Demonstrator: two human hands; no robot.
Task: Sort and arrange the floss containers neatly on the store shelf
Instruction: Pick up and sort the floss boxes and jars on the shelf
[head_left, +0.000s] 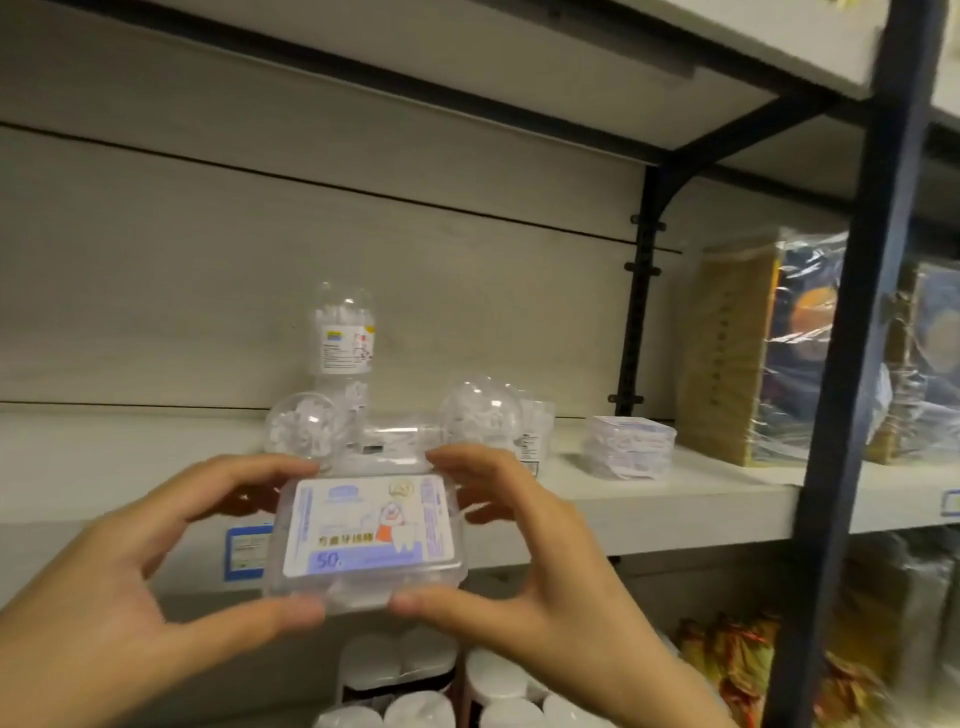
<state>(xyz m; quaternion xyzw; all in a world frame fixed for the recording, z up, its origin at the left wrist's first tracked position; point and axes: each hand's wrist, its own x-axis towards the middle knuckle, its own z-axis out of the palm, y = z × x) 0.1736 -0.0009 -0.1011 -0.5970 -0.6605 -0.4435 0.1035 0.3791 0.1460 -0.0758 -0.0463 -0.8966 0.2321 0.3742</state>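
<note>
Two hands hold one flat floss box (366, 530) in the head view, in the air just in front of the shelf (675, 514) edge and not yet on it. The left hand (130, 571) and the right hand (545, 561) each pinch one side: the fingers (270, 470) curl over the upper corners and the thumbs press from below. I think this grip keeps the box level and its label readable, so it can be placed straight. Behind it on the shelf stand more floss containers. There is a tall bottle (342, 332) that seems stacked on another, a round container (306, 431), a second round container (480, 415), and a small flat stack (629, 447) apart at the right. They look not yet sorted.
</note>
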